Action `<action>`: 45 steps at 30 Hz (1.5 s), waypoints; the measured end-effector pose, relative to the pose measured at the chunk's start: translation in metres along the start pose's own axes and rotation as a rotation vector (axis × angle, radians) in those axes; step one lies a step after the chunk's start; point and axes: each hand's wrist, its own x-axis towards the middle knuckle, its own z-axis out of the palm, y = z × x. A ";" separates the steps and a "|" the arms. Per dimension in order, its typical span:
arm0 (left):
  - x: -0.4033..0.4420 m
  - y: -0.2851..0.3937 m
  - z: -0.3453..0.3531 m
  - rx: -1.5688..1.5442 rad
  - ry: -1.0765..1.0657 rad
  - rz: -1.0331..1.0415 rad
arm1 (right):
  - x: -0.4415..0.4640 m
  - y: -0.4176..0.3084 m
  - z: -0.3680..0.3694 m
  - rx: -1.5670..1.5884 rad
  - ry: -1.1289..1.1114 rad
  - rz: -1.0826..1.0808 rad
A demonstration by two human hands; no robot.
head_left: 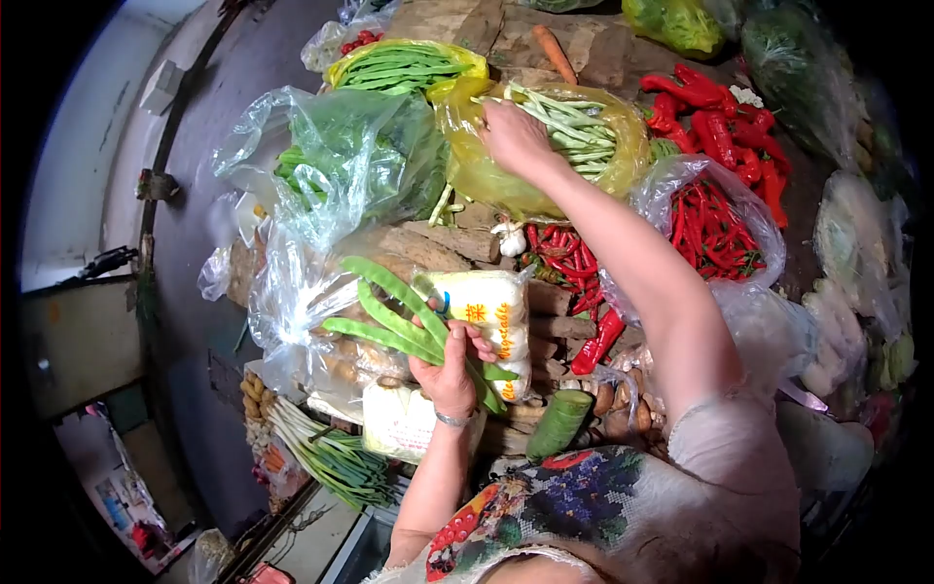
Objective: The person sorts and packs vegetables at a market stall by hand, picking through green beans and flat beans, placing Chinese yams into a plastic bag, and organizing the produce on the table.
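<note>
Floral-patterned fabric top (584,501); left hand (449,373) grasps flat green pods (389,337); right hand (516,139) at slender pale-green beans (582,129), grip unclear; many remain in yellow plastic bag (516,195).

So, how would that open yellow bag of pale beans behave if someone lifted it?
The yellow bag would probably sag and flop, since its plastic looks thin and wrinkled. The pale beans lie loose at its wide mouth, so some might slide out if it tipped. With that many piled inside, it may feel fairly heavy.
</note>
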 end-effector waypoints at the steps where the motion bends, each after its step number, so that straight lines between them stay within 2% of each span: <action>1: -0.001 0.000 0.001 -0.006 -0.002 0.002 | -0.012 -0.004 -0.009 0.030 0.027 0.018; 3: 0.000 0.000 -0.001 -0.009 -0.005 -0.002 | -0.033 -0.012 -0.031 0.059 0.056 0.031; 6: 0.000 -0.001 -0.003 -0.033 -0.020 -0.003 | -0.062 -0.020 -0.064 0.016 0.059 -0.072; 10: 0.002 -0.001 -0.006 -0.059 -0.050 -0.009 | -0.130 -0.051 -0.114 0.211 0.234 -0.340; 13: 0.003 0.003 -0.009 -0.039 -0.080 0.002 | -0.177 -0.068 -0.138 0.399 0.161 -0.441; 17: 0.002 0.026 -0.016 -0.199 -0.196 -0.037 | -0.221 -0.067 -0.148 0.690 -0.241 -0.251; 19: -0.009 0.042 -0.005 -0.374 -0.244 -0.087 | -0.238 -0.062 -0.139 0.681 -0.333 -0.321; 20: -0.010 0.045 -0.007 -0.336 -0.265 -0.089 | -0.243 -0.064 -0.139 0.652 -0.341 -0.275; 21: -0.012 0.049 -0.008 -0.294 -0.291 -0.096 | -0.248 -0.066 -0.138 0.623 -0.343 -0.227; 22: -0.018 0.053 0.002 -0.325 -0.218 -0.087 | -0.252 -0.064 -0.132 0.672 -0.312 -0.090; 23: -0.022 0.054 0.002 -0.321 -0.226 -0.063 | -0.250 -0.059 -0.123 0.734 -0.206 -0.081; 25: -0.035 0.055 0.009 -0.282 -0.162 -0.018 | -0.243 -0.059 -0.115 0.960 -0.120 0.098; 27: -0.049 0.058 0.012 -0.242 -0.201 0.051 | -0.234 -0.056 -0.105 1.084 -0.109 0.110; 29: -0.059 0.062 0.018 -0.234 -0.180 0.067 | -0.228 -0.063 -0.095 1.388 -0.107 0.214; 31: -0.066 0.067 0.015 -0.221 -0.134 0.079 | -0.220 -0.067 -0.090 1.421 -0.118 0.264; 33: -0.070 0.072 0.001 -0.294 -0.142 0.151 | -0.200 -0.048 -0.079 1.443 0.045 0.345; 34: -0.073 0.079 -0.006 -0.280 -0.106 0.188 | -0.193 -0.033 -0.084 1.563 0.105 0.367; 35: -0.073 0.085 -0.015 -0.296 -0.126 0.207 | -0.189 -0.024 -0.090 1.566 0.119 0.237; 37: -0.069 0.085 -0.032 -0.254 -0.064 0.200 | -0.186 -0.057 -0.118 1.451 0.292 -0.084; 40: -0.067 0.082 -0.034 -0.267 -0.057 0.186 | -0.174 -0.090 -0.135 1.228 0.506 -0.339; 41: -0.067 0.080 -0.033 -0.303 -0.051 0.167 | -0.162 -0.094 -0.126 0.997 0.499 -0.394; 43: -0.067 0.077 -0.031 -0.269 -0.074 0.142 | -0.165 -0.099 -0.100 0.116 0.416 -0.344; 45: -0.067 0.078 -0.029 -0.262 -0.075 0.126 | -0.183 -0.113 -0.100 0.199 0.279 -0.478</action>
